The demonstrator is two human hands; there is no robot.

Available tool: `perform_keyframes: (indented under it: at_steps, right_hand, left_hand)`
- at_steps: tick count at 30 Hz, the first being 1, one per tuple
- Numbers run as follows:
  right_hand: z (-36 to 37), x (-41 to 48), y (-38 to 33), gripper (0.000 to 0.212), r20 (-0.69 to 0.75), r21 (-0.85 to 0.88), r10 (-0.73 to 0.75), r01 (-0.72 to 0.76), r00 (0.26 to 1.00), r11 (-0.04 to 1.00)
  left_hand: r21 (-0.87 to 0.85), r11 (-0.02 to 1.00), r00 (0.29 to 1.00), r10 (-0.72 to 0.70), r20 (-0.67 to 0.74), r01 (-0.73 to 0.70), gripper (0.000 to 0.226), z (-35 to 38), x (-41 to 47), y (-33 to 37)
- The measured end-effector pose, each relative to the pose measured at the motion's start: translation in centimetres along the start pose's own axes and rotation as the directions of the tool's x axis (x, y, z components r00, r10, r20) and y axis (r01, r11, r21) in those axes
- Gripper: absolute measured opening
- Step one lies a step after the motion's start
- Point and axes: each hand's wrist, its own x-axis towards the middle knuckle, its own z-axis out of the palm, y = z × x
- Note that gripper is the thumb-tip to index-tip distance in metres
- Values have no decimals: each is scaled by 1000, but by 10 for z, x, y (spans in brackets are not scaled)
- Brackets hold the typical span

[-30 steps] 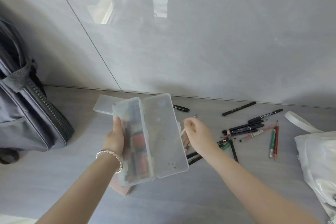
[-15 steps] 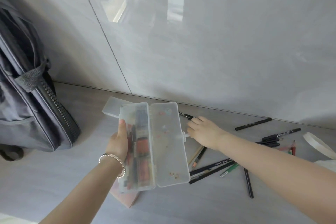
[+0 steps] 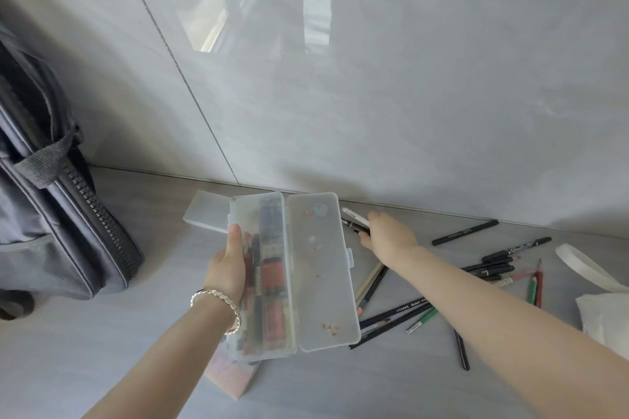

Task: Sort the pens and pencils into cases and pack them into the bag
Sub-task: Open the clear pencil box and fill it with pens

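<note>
— At centre, what is held?
— Left hand (image 3: 226,269) grips a clear case (image 3: 320,269), lid open. At its 2 o'clock the right hand (image 3: 388,238) curls round a white pen (image 3: 354,215). Loose pens (image 3: 394,313) at 4 o'clock; bag (image 3: 51,231) at 9.

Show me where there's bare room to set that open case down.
Bare surface lies between the grey bag and the left hand, and nearer, between the two forearms. Right of the clear pencil case, around the right hand, loose pens and pencils crowd it.

Left hand (image 3: 226,264) clasped, thumb up; right hand (image 3: 388,238) outstretched, fingers (image 3: 374,218) curled.
</note>
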Motion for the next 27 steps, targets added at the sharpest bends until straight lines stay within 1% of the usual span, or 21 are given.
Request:
perform_keyframes:
  at_steps: [1,2,3,4,5,6,7,8,9,11,12,14,16,19,20,21,22,23,24,25,27]
  right_hand:
    - [-6,-7,4,26,-31,33,1,0,1000,999]
    - [-11,-14,8,22,-93,110,-2,13,996,994]
    - [-18,-24,12,17,-177,238,5,38,984,971]
    - [-25,-36,16,8,-266,388,24,84,964,918]
    - [-33,-47,17,3,-359,530,47,162,932,832]
    - [-42,-61,17,12,-449,621,81,246,890,744]
    - [-51,-76,15,17,-502,671,102,312,859,672]
    - [-59,-89,13,17,-523,711,106,364,846,602]
    - [-66,-102,9,16,-508,753,97,386,856,533]
    - [-69,-118,3,22,-417,823,34,361,908,439]
    - [-66,-124,0,23,-365,829,-15,333,931,450]
    - [-55,-132,-10,28,-275,794,-115,292,955,533]
    - [-38,-139,-18,35,-190,749,-168,253,967,613]
    - [-17,-143,-28,40,-59,592,-117,129,991,796]
    - [-12,-145,-30,35,-58,535,-95,111,994,838]
    - [-9,-149,-33,24,-68,471,-81,103,994,876]
    - [-7,-154,-35,22,-91,398,-75,105,993,911]
    - [-3,-159,-38,37,-101,316,-82,110,992,942]
    - [2,-164,-40,49,-130,300,-102,137,986,944]
    - [5,-167,-44,51,-164,333,-114,164,980,929]
    - [7,-176,-52,45,-253,532,-115,238,961,812]
  left_hand:
    - [3,1000,1000,-2,11,2,51,1,-2,0]
    - [5,1000,1000,3,17,-3,52,1,-1,-1]
    - [8,1000,1000,12,18,-12,52,1,-3,-2]
    - [13,1000,1000,19,17,-20,52,2,-4,-3]
    - [19,999,999,27,16,-28,52,2,-5,-4]
    - [26,999,999,35,25,-35,52,3,-7,-5]
    - [35,998,998,41,40,-43,51,4,-11,-6]
    - [53,997,997,50,57,-53,51,7,-15,-6]
    - [72,995,995,61,75,-67,52,11,-20,-7]
    - [85,993,991,73,108,-83,53,20,-31,-10]
    - [94,991,988,83,128,-95,54,25,-37,-13]
    - [135,980,978,119,170,-143,56,35,-48,-19]
    - [180,964,965,156,213,-195,55,44,-60,-26]
    - [208,960,963,140,230,-189,57,53,-74,-33]
    - [212,961,967,130,218,-177,58,54,-78,-36]
    - [213,963,972,119,201,-162,58,54,-81,-38]
    - [201,970,978,102,183,-139,58,53,-83,-40]
    - [167,980,983,80,168,-108,59,52,-83,-40]
    - [124,989,986,58,159,-78,60,50,-82,-42]
    - [85,995,988,41,150,-54,60,49,-79,-41]
    - [73,996,990,37,139,-47,61,46,-75,-42]
